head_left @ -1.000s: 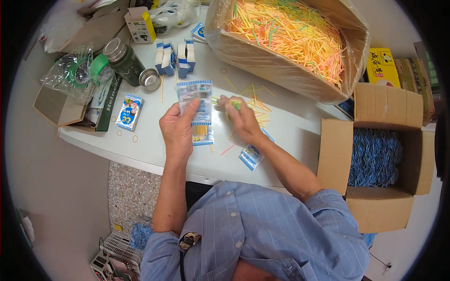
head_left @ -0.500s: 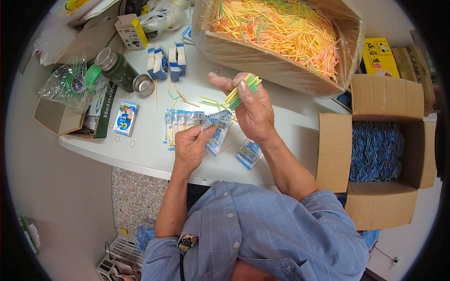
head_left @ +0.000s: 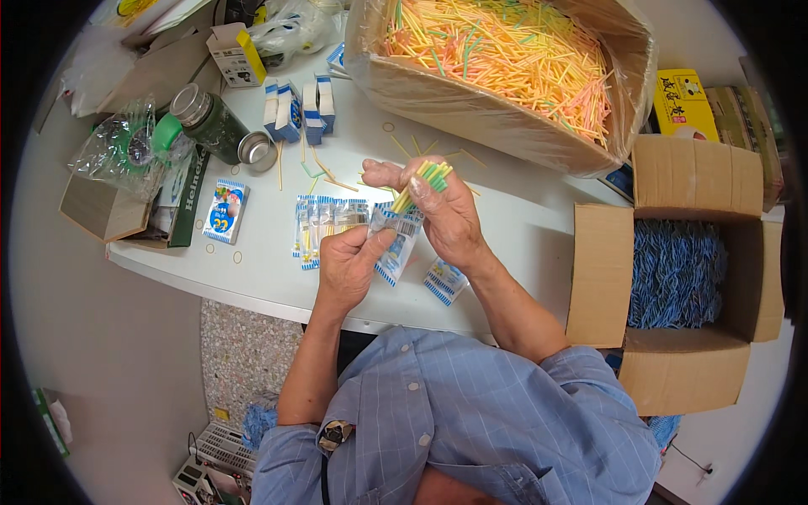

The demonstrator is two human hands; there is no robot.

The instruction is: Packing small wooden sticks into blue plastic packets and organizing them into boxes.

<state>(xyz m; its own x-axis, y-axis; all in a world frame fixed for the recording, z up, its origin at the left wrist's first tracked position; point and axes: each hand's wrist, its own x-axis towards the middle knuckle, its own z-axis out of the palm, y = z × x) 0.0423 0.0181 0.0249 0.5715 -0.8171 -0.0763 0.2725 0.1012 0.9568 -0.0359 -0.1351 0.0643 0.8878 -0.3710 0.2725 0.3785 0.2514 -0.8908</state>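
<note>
My left hand (head_left: 347, 263) pinches a clear plastic packet (head_left: 397, 247) with blue-and-white striped ends, holding it above the table. A bundle of thin yellow and green straw-like sticks (head_left: 427, 182) is gripped in my right hand (head_left: 454, 225), between thumb and fingers. The lower ends of the bundle are at the packet's upper edge; whether they are inside is hidden. Several filled packets (head_left: 324, 220) lie in a row beyond my left hand. Another packet (head_left: 446, 281) lies on the table by my right wrist.
A large plastic-lined carton (head_left: 480, 105) of coloured sticks stands at the back. At right, an open carton (head_left: 599, 278) holds blue items. A dark green flask (head_left: 215, 130), blue-and-white bundles (head_left: 284, 118) and a printed packet (head_left: 227, 210) are at left. Loose sticks (head_left: 337, 183) and rubber bands are scattered around.
My right hand has come down and left with the stick bundle to the packet's upper edge. Loose sticks behind it are now uncovered. The packet in my left hand has shifted slightly right.
</note>
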